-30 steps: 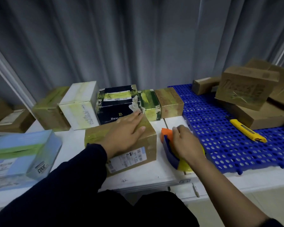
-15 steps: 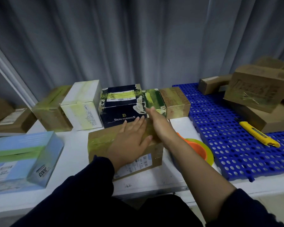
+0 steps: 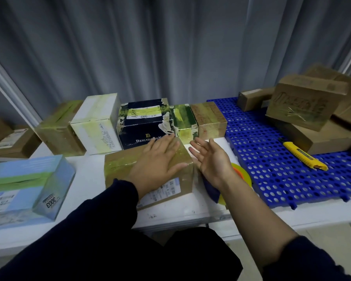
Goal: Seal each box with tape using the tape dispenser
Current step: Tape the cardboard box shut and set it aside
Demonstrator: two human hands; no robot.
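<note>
The tape dispenser (image 3: 242,174) now lies released on the surface (image 3: 89,179) just right of the brown box (image 3: 120,167). The right hand (image 3: 211,159), withdrawn from the box top, hovers at its right edge, fingers (image 3: 199,148) spread and empty; the left hand (image 3: 158,161) rests flat on the taped top. The box appears sealed, and the taped row (image 3: 142,126) stands just behind it.

A yellow utility knife (image 3: 303,156) lies on a blue perforated mat (image 3: 259,136); a grey curtain (image 3: 170,47) hangs behind the mat.

My left sleeve (image 3: 101,209): dark navy, cuff at the wrist, lower left of frame. Right sleeve (image 3: 304,260): same fabric, cuff well up the forearm, lower right. Left hand (image 3: 158,161), right hand (image 3: 211,159): bare.
</note>
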